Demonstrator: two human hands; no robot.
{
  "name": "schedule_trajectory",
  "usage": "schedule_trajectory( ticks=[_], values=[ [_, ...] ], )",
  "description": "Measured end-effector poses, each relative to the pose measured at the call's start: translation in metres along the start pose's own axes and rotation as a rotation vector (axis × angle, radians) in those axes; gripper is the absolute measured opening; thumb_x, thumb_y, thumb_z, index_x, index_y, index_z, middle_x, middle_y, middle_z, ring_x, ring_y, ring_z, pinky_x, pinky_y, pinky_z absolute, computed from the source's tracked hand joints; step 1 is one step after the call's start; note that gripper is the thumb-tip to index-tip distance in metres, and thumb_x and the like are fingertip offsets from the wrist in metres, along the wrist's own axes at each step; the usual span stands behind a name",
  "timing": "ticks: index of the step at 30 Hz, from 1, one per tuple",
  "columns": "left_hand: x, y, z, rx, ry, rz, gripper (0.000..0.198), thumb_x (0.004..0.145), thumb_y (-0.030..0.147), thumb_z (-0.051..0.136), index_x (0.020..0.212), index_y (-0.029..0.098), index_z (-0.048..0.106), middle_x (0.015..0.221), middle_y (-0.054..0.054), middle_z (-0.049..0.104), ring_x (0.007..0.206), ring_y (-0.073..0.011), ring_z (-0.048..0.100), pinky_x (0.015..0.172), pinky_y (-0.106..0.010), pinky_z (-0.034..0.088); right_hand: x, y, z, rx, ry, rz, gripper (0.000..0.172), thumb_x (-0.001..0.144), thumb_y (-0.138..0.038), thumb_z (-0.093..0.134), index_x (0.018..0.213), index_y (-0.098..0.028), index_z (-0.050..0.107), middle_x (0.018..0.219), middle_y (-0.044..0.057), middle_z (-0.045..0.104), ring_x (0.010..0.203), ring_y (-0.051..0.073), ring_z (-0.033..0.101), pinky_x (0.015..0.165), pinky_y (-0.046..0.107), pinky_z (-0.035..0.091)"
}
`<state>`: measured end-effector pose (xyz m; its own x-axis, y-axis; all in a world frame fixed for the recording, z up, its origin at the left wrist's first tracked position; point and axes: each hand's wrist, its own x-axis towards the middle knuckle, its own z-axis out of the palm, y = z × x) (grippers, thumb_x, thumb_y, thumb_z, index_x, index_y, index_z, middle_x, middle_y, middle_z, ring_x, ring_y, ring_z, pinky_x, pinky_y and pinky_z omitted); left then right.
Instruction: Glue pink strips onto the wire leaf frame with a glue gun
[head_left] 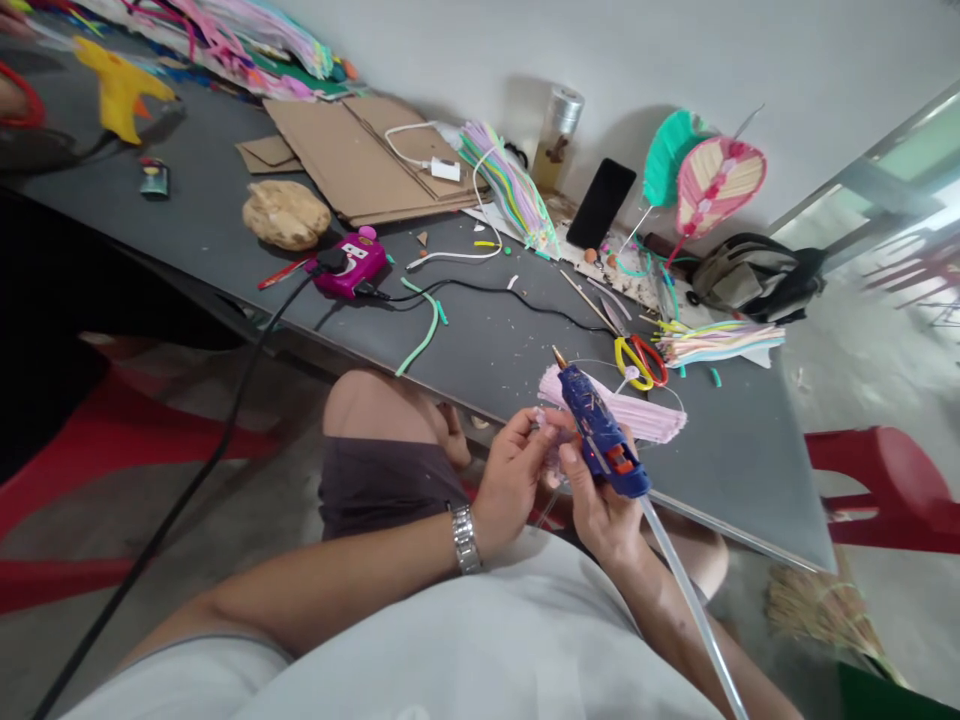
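Observation:
Just past the table's front edge, my left hand [514,480], with a metal watch on its wrist, pinches a small pale pink piece [553,462]. Close to its right, my right hand [606,510] is wrapped round a blue glue gun [596,425] whose nozzle points up and left over the table. A long clear glue stick [694,600] sticks out of the gun's back end. Behind the gun, a pink pleated strip piece [649,415] lies on the table. My right hand's fingertips are near the pink piece; whether they touch it I cannot tell.
Yellow and red scissors [637,362] lie behind the gun. A purple power adapter [350,265] with black cords, a stone-like lump [286,214], cardboard [367,165] and a phone [602,203] are on the grey table [480,340]. A yellow glue gun [120,88] is at the far left.

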<state>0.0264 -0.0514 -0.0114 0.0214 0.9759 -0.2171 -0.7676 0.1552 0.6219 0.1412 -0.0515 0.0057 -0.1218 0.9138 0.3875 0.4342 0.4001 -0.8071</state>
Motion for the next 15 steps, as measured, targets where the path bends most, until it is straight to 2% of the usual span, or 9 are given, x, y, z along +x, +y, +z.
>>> schedule_trajectory(
  ticks=[3,9,15],
  values=[
    [-0.0013,-0.0005,-0.0007,0.010,-0.035,0.003,0.032,0.085,0.045,0.081,0.094,0.016,0.071,0.081,0.000,0.066,0.067,-0.0098,0.055,0.062,-0.021,0.045,-0.0003,-0.0009,-0.0011,-0.008,-0.003,0.024,0.024,0.099,-0.034,0.065,0.120,-0.022,0.068,0.107,0.007,0.079,0.089,0.019,0.076,0.081,0.029,0.062],
    [-0.0045,-0.0011,-0.0017,0.021,-0.055,0.023,0.030,0.091,0.046,0.074,0.096,0.017,0.076,0.077,-0.001,0.064,0.063,-0.0092,0.052,0.061,-0.020,0.044,-0.0037,0.0038,-0.0031,0.048,-0.033,0.029,0.026,0.101,-0.031,0.062,0.124,-0.022,0.069,0.120,0.010,0.076,0.110,0.021,0.073,0.091,0.031,0.060],
    [-0.0021,-0.0006,-0.0024,0.032,-0.016,0.002,0.032,0.087,0.047,0.077,0.093,0.016,0.076,0.080,-0.002,0.068,0.058,-0.0083,0.052,0.056,-0.021,0.042,-0.0046,0.0055,-0.0015,0.021,-0.001,0.018,0.027,0.101,-0.036,0.061,0.122,-0.021,0.069,0.117,0.010,0.076,0.105,0.023,0.072,0.089,0.037,0.061]
  ],
)
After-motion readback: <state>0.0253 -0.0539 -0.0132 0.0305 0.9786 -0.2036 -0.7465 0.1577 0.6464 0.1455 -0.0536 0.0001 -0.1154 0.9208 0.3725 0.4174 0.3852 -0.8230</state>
